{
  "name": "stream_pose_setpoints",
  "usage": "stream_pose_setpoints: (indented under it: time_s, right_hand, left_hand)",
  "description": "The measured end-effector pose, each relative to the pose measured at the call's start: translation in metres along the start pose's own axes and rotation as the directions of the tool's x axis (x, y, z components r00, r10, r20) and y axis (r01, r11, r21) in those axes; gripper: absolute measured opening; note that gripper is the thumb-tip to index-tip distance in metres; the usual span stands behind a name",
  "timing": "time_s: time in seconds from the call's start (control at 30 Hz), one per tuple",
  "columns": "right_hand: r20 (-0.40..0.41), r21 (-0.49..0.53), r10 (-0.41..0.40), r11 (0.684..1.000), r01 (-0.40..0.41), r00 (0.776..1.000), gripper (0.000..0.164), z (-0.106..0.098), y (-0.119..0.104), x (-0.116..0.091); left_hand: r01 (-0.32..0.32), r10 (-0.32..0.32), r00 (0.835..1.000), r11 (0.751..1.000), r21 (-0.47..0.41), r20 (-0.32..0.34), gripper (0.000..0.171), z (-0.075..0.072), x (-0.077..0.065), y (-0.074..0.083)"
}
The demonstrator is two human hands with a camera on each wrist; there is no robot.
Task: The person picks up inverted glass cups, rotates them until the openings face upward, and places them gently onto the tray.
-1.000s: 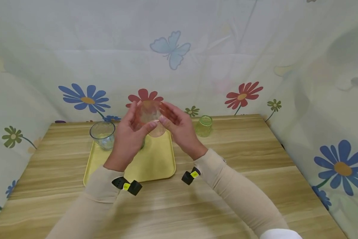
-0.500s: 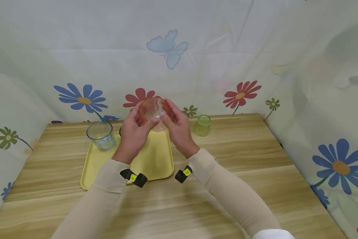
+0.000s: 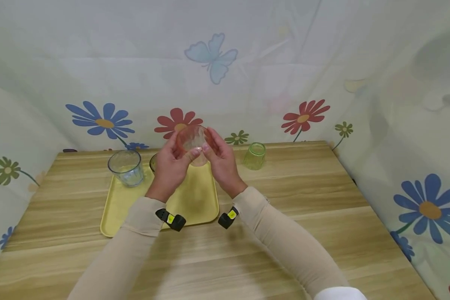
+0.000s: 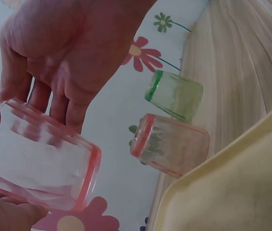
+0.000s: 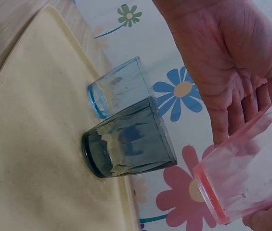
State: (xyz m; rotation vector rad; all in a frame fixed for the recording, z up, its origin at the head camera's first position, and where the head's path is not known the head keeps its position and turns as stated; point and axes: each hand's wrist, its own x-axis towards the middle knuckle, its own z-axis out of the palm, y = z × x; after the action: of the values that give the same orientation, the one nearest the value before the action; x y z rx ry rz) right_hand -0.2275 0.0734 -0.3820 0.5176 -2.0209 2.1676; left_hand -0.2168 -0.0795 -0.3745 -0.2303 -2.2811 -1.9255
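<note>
A: Locate the workpiece.
B: A clear pink glass [image 3: 193, 137], raised above the far part of the tray. Its thick base points down, its mouth up.

A: State of the hands?
B: Both grasping the pink glass. The left hand [image 3: 170, 164] grips one side, the right hand [image 3: 224, 164] the other; the thumbs lie on the near face—tips close together—and the fingers reach round the sides.

A: Specify the tray.
B: A yellow tray [image 3: 194, 202], flat on the wood-grain desk [image 3: 303, 191], below the hands. It carries a blue glass [image 3: 127, 170], upright at the left, and a dark grey glass [image 5: 128, 139], also upright. In the head view the left hand hides most of the grey one.

A: Items to the right?
B: A green glass [image 3: 255, 156], inverted on the desk. Near it, just past the tray rim, is a second glass with a pink base [image 4: 172, 144], likewise inverted. Contact between these two cannot be determined.

A: Surroundings?
B: Beige sleeves [image 3: 285, 233] on both arms, a black strap [image 3: 174, 221] at each wrist—each with a yellow tag—and a flower-printed cloth [image 3: 255, 87] behind the desk.
</note>
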Motion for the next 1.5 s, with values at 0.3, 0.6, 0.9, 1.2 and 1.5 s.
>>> stream_pose_setpoints:
  time_s: [0.3,0.6,0.9,1.2,1.5]
  right_hand:
    - [-0.019,-0.003,0.051,0.999,-0.051,0.999,0.057,0.001,0.012,-0.001]
    - [-0.05,0.003,0.1,0.995,-0.1,0.994,0.055,-0.001,0.017,-0.002]
    - [-0.042,-0.036,0.087,0.995,-0.088,0.995,0.055,-0.004,0.026,-0.001]
    - [-0.046,-0.046,0.083,0.995,-0.085,0.995,0.054,-0.004,0.032,0.001]
    - [-0.041,-0.052,0.086,0.995,-0.088,0.995,0.053,-0.006,0.035,-0.001]
  left_hand:
    - [0.012,-0.013,1.0,0.999,0.043,0.026,0.08,0.0,0.002,-0.016]
    - [0.055,-0.059,0.997,0.994,0.096,0.04,0.091,0.002,0.003,-0.025]
    - [0.055,-0.061,0.997,0.99,0.132,0.037,0.088,0.004,0.004,-0.03]
    - [0.054,-0.062,0.997,0.984,0.172,0.044,0.086,0.006,0.003,-0.033]
    - [-0.003,-0.006,0.998,0.991,0.133,0.068,0.069,0.009,0.005,-0.041]
